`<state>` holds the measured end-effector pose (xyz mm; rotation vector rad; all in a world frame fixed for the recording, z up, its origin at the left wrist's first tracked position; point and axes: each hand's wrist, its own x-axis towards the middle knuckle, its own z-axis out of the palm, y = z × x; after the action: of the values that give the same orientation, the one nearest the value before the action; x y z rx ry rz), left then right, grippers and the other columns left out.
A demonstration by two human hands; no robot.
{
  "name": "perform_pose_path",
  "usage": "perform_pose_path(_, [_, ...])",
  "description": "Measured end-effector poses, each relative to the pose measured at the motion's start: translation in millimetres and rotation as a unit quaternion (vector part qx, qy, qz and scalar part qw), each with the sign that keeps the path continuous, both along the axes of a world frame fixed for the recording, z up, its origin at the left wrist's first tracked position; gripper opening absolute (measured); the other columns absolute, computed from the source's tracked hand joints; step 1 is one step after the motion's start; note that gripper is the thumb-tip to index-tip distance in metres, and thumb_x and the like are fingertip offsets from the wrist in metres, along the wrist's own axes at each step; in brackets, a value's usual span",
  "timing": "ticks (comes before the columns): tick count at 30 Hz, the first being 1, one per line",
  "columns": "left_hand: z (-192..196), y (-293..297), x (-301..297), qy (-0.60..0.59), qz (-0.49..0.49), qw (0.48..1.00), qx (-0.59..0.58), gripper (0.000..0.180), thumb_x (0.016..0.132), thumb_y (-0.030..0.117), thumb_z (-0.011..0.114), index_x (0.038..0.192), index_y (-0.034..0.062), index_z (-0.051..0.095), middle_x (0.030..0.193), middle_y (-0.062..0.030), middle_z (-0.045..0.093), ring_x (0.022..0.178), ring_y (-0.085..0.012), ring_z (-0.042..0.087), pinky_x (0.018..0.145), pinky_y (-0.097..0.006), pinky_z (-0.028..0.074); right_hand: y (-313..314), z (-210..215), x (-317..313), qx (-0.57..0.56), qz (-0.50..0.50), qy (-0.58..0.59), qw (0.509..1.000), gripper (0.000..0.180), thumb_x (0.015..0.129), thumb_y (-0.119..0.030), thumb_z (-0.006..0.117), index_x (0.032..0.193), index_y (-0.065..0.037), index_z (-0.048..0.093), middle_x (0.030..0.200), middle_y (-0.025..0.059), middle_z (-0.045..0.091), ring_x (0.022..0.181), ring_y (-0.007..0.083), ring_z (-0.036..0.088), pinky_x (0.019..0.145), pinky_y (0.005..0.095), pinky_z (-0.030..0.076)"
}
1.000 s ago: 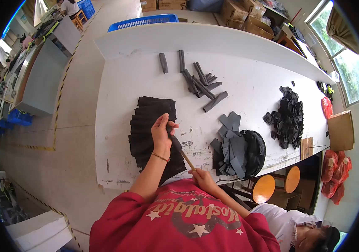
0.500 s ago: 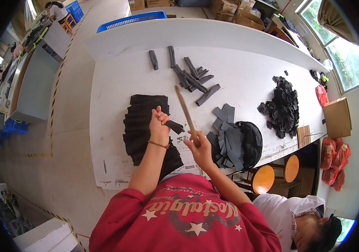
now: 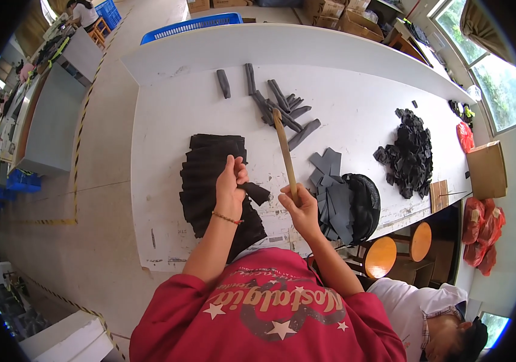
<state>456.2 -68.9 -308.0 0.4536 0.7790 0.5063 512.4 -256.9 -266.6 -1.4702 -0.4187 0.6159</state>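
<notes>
My left hand (image 3: 230, 184) is closed around a short black fabric tube (image 3: 256, 193), whose free end sticks out to the right. Below that hand lies a layered stack of black fabric pieces (image 3: 200, 187). In my right hand (image 3: 303, 210) is a slim wooden stick (image 3: 285, 151), its far tip slanting up and left over the dark grey tubes (image 3: 279, 93) scattered farther back. The stick and the held tube are apart. To the right of my right hand, flat grey strips (image 3: 332, 196) lie against a round black mesh-like bundle (image 3: 366, 208).
A heap of small black pieces (image 3: 412, 160) lies at the table's right. Behind the table's raised back panel (image 3: 306, 45) stands a blue basket (image 3: 194, 25). Wooden stools (image 3: 380, 258) and a co-worker in white (image 3: 412, 311) are at the lower right, with a cardboard box (image 3: 486, 169) beyond.
My right hand has moved slightly right, and the stick's tip has swung up and right over the grey tubes. My left hand keeps its hold on the black tube, nearly in place.
</notes>
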Motion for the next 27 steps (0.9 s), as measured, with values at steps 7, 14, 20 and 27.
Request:
perform_pose_path(7, [-46.3,-0.7,12.0,-0.133,0.019,0.936,-0.326,0.024,0.093,0.022,0.059,0.090,-0.0017,0.059,0.070,-0.0046,0.051,0.054,-0.0103,0.045,0.041,-0.020,0.035,-2.4,-16.8,-8.0,-0.037,-0.002,-0.136,0.990,0.012,0.084,-0.006,0.069,0.095,-0.002,0.064,0.069,-0.0030,0.043,0.058,0.0051,0.038,0.051,0.0228,0.031])
perform_pose_path(14, [6.7,-16.4,4.3,0.081,-0.105,0.990,0.039,0.029,0.089,0.027,0.066,0.102,0.0020,0.058,0.090,-0.0077,0.061,0.075,-0.0144,0.059,0.057,-0.024,0.046,-4.0,-20.8,2.0,-0.065,0.026,-0.147,0.987,0.007,0.088,-0.007,0.062,0.090,-0.001,0.059,0.073,0.0035,0.045,0.063,0.0115,0.041,0.057,0.0259,0.034])
perform_pose_path(20, [54.3,-26.1,-3.5,-0.043,-0.466,0.725,0.505,0.063,0.084,0.026,0.071,0.136,0.0030,0.044,0.111,-0.0084,0.062,0.099,-0.0153,0.060,0.089,-0.028,0.045,-12.0,-12.9,15.9,-0.079,0.074,-0.179,0.978,0.010,0.088,-0.009,0.062,0.091,0.001,0.059,0.085,0.0085,0.050,0.075,0.0203,0.048,0.066,0.0301,0.040])
perform_pose_path(27, [39.0,-69.9,7.8,0.042,-0.459,0.810,0.363,0.036,0.096,0.038,0.053,0.095,0.0020,0.058,0.066,0.0002,0.052,0.048,-0.0076,0.047,0.045,-0.023,0.040,-6.7,-11.7,20.9,-0.048,-0.068,-0.262,0.961,0.006,0.084,0.001,0.059,0.087,0.001,0.054,0.090,0.0141,0.049,0.078,0.0293,0.052,0.068,0.0331,0.043])
